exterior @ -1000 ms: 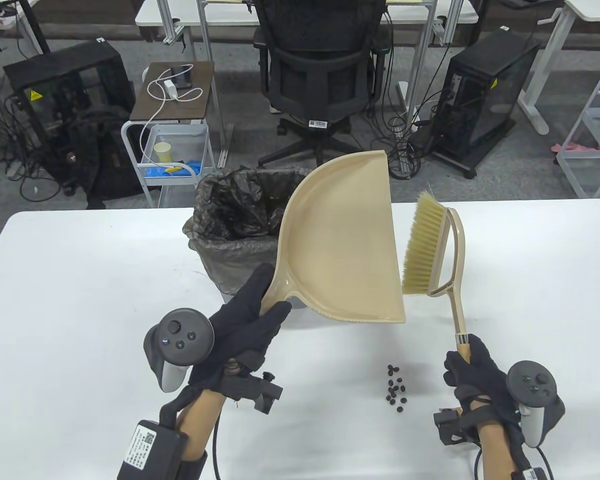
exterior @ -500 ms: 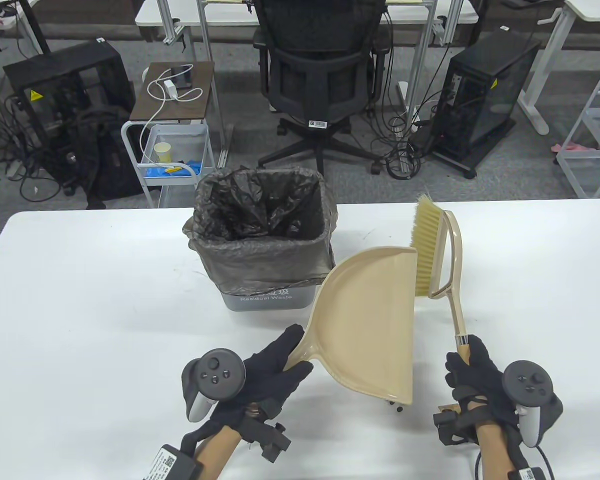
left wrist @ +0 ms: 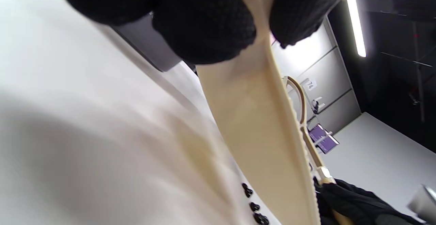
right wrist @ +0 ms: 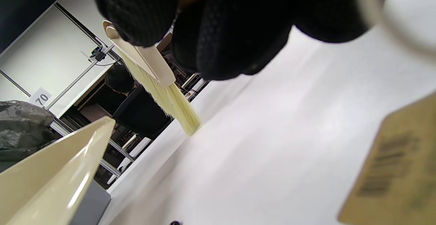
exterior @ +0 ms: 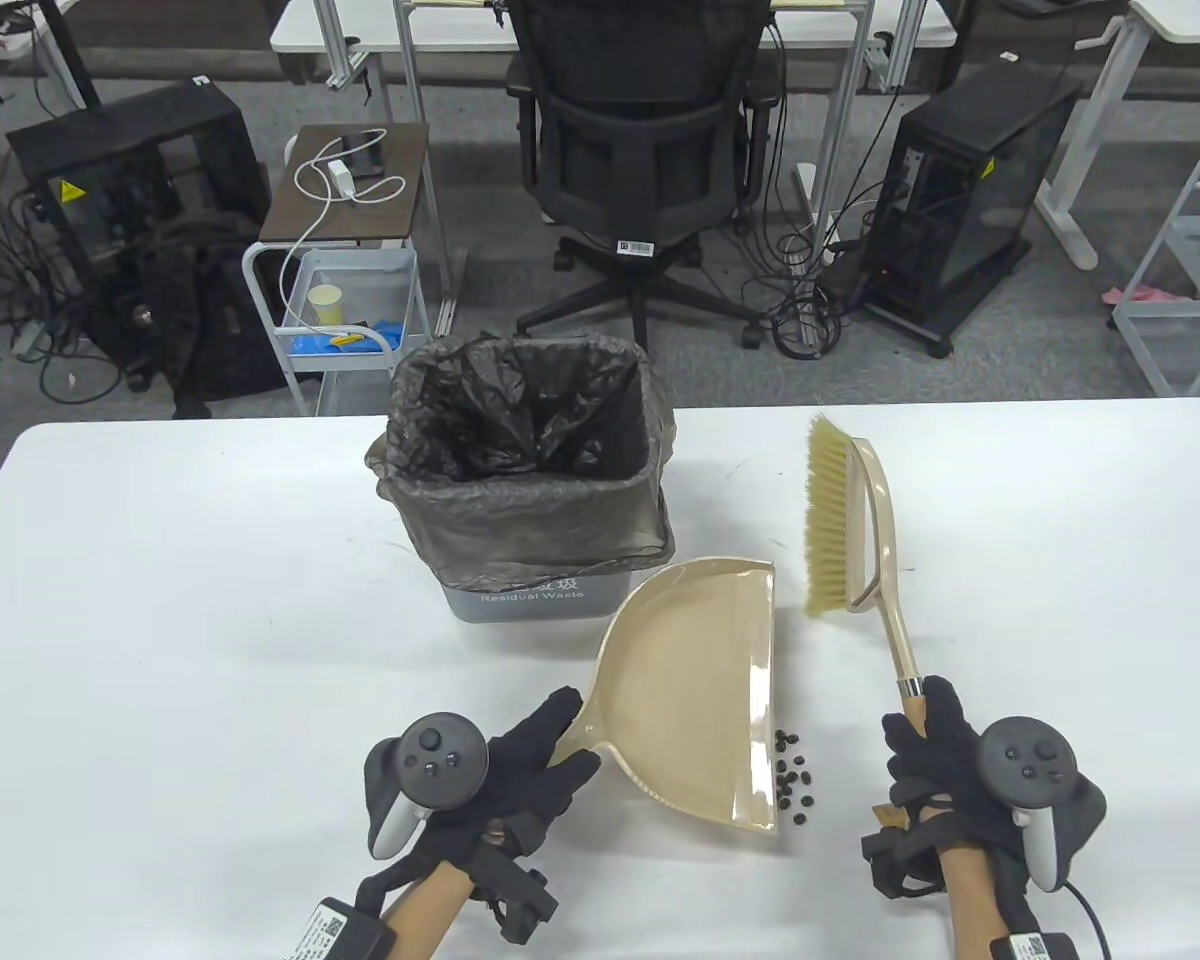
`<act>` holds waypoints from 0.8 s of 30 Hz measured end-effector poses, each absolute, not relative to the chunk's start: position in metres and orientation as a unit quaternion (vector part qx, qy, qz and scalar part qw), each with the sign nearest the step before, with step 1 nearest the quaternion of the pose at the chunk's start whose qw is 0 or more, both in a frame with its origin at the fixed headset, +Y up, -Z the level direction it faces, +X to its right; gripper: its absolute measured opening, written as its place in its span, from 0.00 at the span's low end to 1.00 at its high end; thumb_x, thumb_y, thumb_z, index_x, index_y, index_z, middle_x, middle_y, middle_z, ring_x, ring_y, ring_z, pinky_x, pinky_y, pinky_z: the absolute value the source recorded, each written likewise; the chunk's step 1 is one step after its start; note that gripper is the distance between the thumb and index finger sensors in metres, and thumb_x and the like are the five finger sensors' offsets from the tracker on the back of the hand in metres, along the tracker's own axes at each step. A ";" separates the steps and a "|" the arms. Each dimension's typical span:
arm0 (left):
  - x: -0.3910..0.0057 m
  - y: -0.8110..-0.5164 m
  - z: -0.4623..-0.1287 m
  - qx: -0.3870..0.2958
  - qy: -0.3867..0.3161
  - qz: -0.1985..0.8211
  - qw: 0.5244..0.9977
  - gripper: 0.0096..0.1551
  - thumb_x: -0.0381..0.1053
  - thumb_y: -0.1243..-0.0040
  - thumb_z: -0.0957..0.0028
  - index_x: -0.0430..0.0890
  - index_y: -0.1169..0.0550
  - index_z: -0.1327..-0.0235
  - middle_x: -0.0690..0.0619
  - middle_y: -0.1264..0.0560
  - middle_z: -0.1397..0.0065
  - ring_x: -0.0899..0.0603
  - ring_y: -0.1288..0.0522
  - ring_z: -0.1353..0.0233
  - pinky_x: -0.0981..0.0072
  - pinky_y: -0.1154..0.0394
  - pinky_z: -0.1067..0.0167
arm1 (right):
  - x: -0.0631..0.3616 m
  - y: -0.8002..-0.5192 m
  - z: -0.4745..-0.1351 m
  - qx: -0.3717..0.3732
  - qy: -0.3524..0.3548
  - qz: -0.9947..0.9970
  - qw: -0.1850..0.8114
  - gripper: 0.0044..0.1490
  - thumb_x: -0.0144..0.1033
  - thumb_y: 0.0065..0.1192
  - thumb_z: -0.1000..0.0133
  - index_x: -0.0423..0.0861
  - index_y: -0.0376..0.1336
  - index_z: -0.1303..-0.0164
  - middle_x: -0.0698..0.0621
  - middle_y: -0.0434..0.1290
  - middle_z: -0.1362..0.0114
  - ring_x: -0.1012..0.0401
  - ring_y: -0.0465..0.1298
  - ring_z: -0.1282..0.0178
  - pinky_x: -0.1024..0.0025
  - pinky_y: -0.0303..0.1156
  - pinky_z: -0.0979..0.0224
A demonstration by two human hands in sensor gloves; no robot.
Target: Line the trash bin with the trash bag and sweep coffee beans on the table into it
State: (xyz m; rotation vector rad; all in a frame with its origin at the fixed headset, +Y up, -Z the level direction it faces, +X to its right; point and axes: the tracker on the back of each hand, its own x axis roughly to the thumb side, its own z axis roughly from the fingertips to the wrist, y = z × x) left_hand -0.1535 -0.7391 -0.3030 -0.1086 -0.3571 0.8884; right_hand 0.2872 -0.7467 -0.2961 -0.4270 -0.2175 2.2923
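Note:
A grey trash bin (exterior: 525,600) lined with a dark bag (exterior: 520,420) stands at the table's middle back. My left hand (exterior: 535,770) grips the handle of a beige dustpan (exterior: 695,690) whose open edge lies on the table beside several coffee beans (exterior: 793,775). In the left wrist view the dustpan (left wrist: 259,129) runs down from my fingers (left wrist: 204,24) toward the beans (left wrist: 253,206). My right hand (exterior: 930,745) grips the handle of a beige brush (exterior: 845,520), held to the right of the pan, bristles facing left. The right wrist view shows the brush (right wrist: 160,89) above the table.
An office chair (exterior: 640,160) stands behind the white table (exterior: 160,600). A small cart (exterior: 350,290) with a cup stands at the back left. Computer cases and cables lie on the floor beyond. A paper tag (right wrist: 395,170) hangs close to the right wrist camera.
My left hand brought the dustpan down from over the bin to the table, its edge now next to the beans. The brush shifted slightly left with my right hand.

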 end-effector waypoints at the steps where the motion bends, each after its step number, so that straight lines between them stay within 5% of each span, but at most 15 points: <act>1: -0.154 -0.740 -0.303 -0.058 -0.171 0.415 0.891 0.39 0.54 0.36 0.39 0.38 0.34 0.21 0.36 0.24 0.30 0.50 0.15 0.56 0.53 0.19 0.57 | 0.286 -0.743 -0.297 -0.168 -0.086 0.907 0.377 0.43 0.42 0.66 0.49 0.40 0.56 0.26 0.50 0.79 0.46 0.56 0.83 0.66 0.53 0.76 0.52; 13: -0.146 -0.743 -0.293 -0.089 -0.180 0.385 0.901 0.38 0.53 0.39 0.38 0.37 0.36 0.20 0.36 0.24 0.30 0.51 0.15 0.57 0.54 0.19 0.58 | 0.275 -0.640 -0.277 -0.189 -0.045 0.974 0.119 0.43 0.38 0.70 0.51 0.39 0.58 0.27 0.46 0.81 0.47 0.51 0.83 0.66 0.48 0.75 0.52; 24: -0.145 -0.745 -0.293 -0.101 -0.174 0.370 0.907 0.38 0.53 0.41 0.37 0.37 0.37 0.20 0.36 0.25 0.29 0.51 0.15 0.57 0.54 0.19 0.57 | 0.273 -0.619 -0.246 -0.226 0.103 0.957 0.150 0.42 0.30 0.74 0.54 0.29 0.63 0.30 0.36 0.84 0.54 0.45 0.84 0.76 0.40 0.75 0.62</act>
